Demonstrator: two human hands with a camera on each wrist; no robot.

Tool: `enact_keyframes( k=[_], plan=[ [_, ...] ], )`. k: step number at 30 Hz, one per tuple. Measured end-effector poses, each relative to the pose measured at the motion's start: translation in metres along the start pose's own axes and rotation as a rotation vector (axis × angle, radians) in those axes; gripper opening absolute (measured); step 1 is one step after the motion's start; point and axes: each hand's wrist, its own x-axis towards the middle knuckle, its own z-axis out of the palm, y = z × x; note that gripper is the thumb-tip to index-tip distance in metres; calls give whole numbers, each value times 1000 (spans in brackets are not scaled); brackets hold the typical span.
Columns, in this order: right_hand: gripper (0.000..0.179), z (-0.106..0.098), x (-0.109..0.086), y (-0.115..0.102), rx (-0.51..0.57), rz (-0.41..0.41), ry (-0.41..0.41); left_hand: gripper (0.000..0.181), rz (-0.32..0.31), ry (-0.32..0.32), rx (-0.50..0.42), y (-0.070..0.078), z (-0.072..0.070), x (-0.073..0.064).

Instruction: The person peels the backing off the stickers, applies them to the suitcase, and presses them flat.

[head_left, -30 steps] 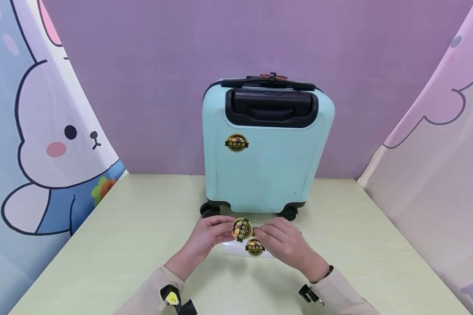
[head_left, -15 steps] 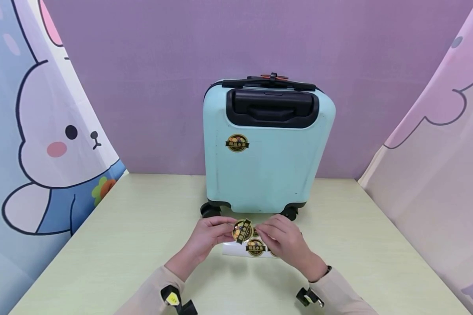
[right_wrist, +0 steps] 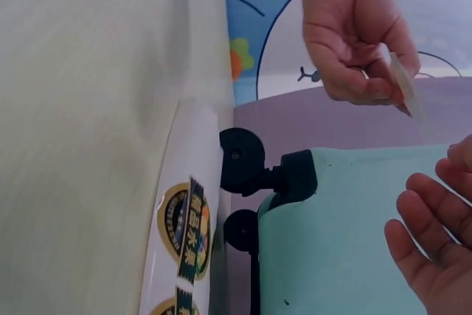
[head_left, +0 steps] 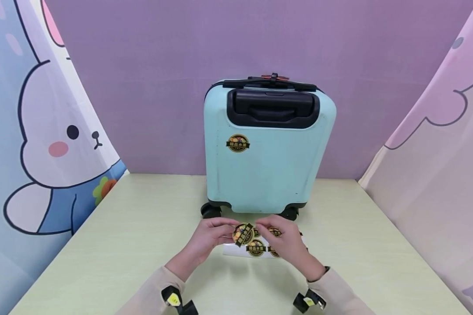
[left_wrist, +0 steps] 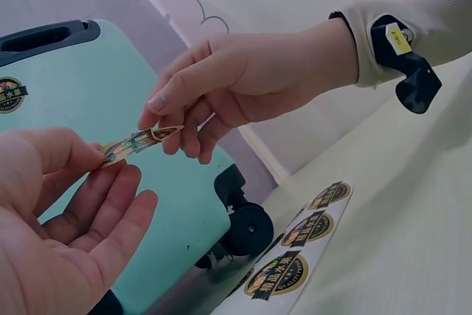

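Observation:
My left hand (head_left: 209,238) pinches a round black-and-gold fruit sticker (head_left: 243,235) by its left edge, between thumb and index finger. In the right wrist view that sticker (right_wrist: 405,86) is seen nearly edge-on, its pale back showing. My right hand (head_left: 281,238) hovers just right of the sticker, thumb and index fingertip close to its free edge; in the right wrist view a small gap lies between them. Its other fingers are loosely bent. Under both hands lies a white sticker sheet (head_left: 233,250) with several more such stickers (left_wrist: 279,274), partly hidden by the right hand.
Behind the hands a mint-green suitcase (head_left: 270,170) stands upright on black wheels (head_left: 210,210). One matching sticker (head_left: 238,143) is on its upper left face. The pale table (head_left: 142,218) is bordered by a purple backdrop (head_left: 142,87) and printed side curtains.
The held sticker has tilted further clockwise and dropped slightly. My right fingers have drawn slightly away from its edge, and the right wrist has turned, uncovering more of the sheet.

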Motion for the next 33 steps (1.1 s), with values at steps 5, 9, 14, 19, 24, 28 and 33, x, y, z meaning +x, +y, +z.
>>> enact_keyframes(
  k=[5,9,14,19,24,28,33],
  plan=[
    [13,-2,0,-8,140,277,-42,25,4,-6,10,0,0,0],
    [16,-4,1,-10,252,411,-72,26,11,-1,20,0,1,0],
    [18,-4,2,-8,305,496,-104,27,26,2,46,1,2,1],
    [16,-1,2,-7,325,501,-137,28,44,-9,76,1,3,0],
    [13,2,2,-7,338,512,-148,27,44,-3,106,-1,3,1],
    [12,3,3,-6,346,528,-154,27,42,4,123,-2,3,2],
    [11,4,4,-5,344,548,-150,27,48,4,135,-3,3,3]
  ],
)
